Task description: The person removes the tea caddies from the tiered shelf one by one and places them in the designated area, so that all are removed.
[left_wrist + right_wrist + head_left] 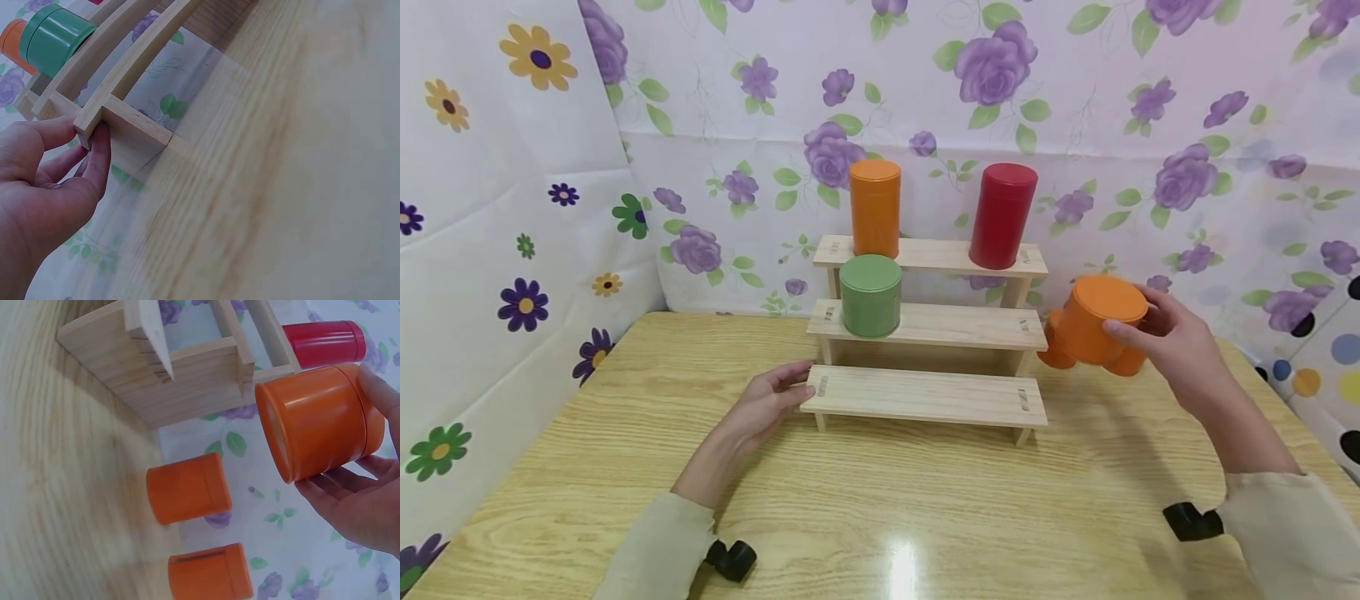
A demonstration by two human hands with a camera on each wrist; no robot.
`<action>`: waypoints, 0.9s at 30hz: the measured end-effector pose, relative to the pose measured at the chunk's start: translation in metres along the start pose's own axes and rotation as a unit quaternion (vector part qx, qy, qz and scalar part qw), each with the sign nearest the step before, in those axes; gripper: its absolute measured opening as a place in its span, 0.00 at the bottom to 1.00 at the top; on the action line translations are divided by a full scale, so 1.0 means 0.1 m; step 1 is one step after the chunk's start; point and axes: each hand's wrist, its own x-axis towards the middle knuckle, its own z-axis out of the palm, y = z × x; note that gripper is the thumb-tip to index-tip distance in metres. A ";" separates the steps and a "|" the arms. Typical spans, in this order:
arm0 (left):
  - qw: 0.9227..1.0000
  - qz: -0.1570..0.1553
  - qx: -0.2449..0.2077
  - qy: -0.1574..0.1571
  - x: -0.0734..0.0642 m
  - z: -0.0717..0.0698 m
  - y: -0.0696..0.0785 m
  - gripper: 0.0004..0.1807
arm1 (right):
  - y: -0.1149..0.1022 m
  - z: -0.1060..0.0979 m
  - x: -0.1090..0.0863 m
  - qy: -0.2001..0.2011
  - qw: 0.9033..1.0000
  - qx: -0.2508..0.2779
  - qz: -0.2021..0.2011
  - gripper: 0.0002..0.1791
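Note:
My right hand (1180, 337) grips an orange tin (1097, 321) by its sides, lifted off the table to the right of the wooden stepped shelf (925, 394). Fingers and thumb wrap around the tin near its lid in the right wrist view. Two more orange tins (189, 488) stand on the table below and behind it. My left hand (767, 404) pinches the left end of the lowest step, thumb above and fingers beneath, as the left wrist view shows. On the middle step sits a green tin (871, 296), toward the left.
On the top step stand a tall orange tin (876, 208) at the left and a tall red tin (1003, 217) at the right. A flowered cloth (737, 100) hangs behind the wood-grain table (850, 508). A black camera piece sits at each wrist.

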 end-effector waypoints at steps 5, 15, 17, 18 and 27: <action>1.000 0.002 0.002 -0.002 0.00 0.00 0.00 0.30 | 0.10 0.00 -0.03 -0.006 1.000 0.003 0.016 0.39; 1.000 0.001 0.005 0.007 0.00 0.00 0.00 0.30 | 0.27 0.06 -0.06 -0.024 0.999 -0.005 0.044 0.43; 1.000 0.000 0.005 0.009 0.00 0.00 0.00 0.30 | 0.32 0.08 -0.06 -0.027 0.999 0.004 0.040 0.42; 1.000 -0.001 0.005 0.010 0.00 0.00 0.00 0.30 | 0.34 0.09 -0.06 -0.028 0.999 0.012 0.036 0.42; 1.000 -0.001 0.004 0.008 0.00 0.01 0.00 0.30 | 0.55 0.14 -0.09 -0.049 0.992 0.111 0.040 0.34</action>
